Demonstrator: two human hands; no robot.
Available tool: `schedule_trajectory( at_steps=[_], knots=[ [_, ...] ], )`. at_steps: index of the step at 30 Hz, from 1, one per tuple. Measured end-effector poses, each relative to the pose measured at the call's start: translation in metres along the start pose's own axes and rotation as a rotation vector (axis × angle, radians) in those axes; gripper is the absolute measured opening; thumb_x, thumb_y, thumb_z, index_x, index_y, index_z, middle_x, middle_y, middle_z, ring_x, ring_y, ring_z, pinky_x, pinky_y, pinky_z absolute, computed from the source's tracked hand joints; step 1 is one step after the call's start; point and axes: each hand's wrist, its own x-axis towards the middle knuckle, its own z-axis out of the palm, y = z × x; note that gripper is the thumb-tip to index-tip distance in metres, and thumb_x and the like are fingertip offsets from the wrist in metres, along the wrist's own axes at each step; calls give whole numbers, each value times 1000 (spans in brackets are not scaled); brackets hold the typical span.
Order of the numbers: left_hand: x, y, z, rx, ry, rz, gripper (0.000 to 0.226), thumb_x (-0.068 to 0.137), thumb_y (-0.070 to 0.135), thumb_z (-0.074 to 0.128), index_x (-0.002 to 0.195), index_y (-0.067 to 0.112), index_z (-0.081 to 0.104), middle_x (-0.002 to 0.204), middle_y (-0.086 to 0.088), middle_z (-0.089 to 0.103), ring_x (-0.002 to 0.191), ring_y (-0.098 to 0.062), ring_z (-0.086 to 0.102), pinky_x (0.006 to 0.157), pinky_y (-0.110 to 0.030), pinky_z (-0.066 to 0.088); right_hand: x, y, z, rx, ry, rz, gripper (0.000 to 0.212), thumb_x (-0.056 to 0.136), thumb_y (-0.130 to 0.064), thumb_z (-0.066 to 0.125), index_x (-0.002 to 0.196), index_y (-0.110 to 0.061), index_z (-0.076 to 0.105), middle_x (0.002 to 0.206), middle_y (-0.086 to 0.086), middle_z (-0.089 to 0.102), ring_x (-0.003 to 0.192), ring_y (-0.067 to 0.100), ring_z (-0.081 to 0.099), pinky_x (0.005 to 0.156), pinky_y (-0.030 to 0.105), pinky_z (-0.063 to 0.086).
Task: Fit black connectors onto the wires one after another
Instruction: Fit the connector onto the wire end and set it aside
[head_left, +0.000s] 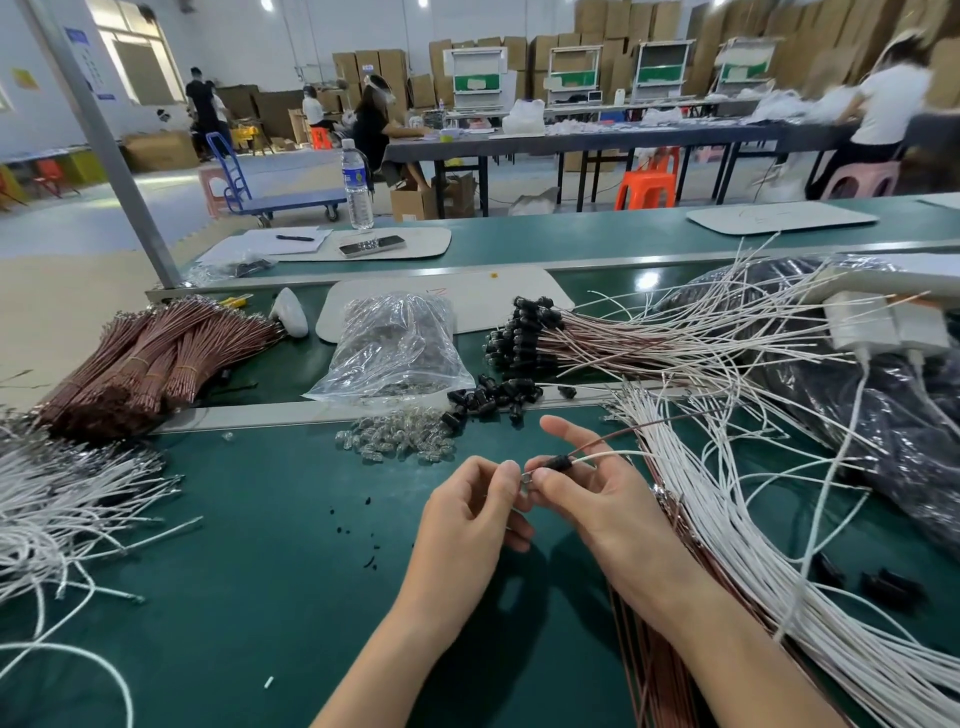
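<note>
My right hand (597, 499) pinches a black connector (560, 462) that has a white wire (613, 455) and a brown wire (623, 435) running out of it to the right. My left hand (472, 514) pinches the small clear bulb end (525, 477) at the connector's left tip. Loose black connectors (488, 399) lie in a pile just beyond my hands, next to a heap of clear bulbs (400, 435). Finished wires with black connectors (524, 338) are stacked further back.
White wires (737, 499) fan out along the right; more white wires (67, 499) lie at the left. Bundled brown wires (150, 353) sit back left, a clear plastic bag (395, 343) in the middle, a dark plastic bag (883, 415) at the right. People work at tables behind.
</note>
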Motion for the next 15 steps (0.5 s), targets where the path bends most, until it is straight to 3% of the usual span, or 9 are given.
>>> schedule_trajectory(
  at_steps=[7,15],
  knots=[
    [-2,-2,0,49,-7,18,24,104,26,53,86,14,63,79,-3,70,66,-19,67,60,-28,56,-1,-2,-1,-115,-26,-29,50,92,-1,68,133,-27,57,95,4,75,96,21,73,96,27,54],
    [-5,-2,1,153,-2,76,23,104,30,52,86,19,63,68,2,70,60,-12,64,59,-20,52,-3,-4,0,-104,-12,10,39,93,-5,68,128,-22,60,89,9,76,84,17,74,78,22,57]
  ],
)
